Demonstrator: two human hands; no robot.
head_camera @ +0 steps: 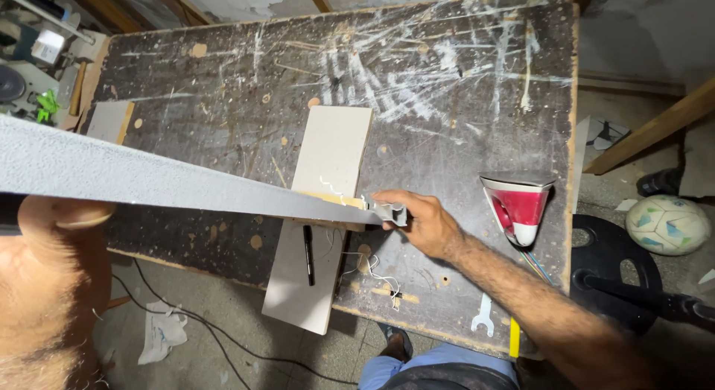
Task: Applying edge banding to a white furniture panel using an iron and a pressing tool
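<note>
We hold a long grey board point(149, 178) above the bench point(462, 99), its far end resting on the pale panel point(328, 174). It looks stiff and light but unwieldy, best gripped at both ends. Our left hand point(56, 233) clasps the near end, thumb underneath; our right hand point(417, 219), arm outstretched, pinches a small grey tool point(389, 211) against the far end.

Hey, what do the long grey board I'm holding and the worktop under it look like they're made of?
The long grey board looks like laminated particleboard or similar: matt grey face, pale raw edge near the right hand. The worktop seems dark-coated plywood or board, worn, with white scratches and bare wood-coloured spots. The left hand grips the board's near end.
</note>
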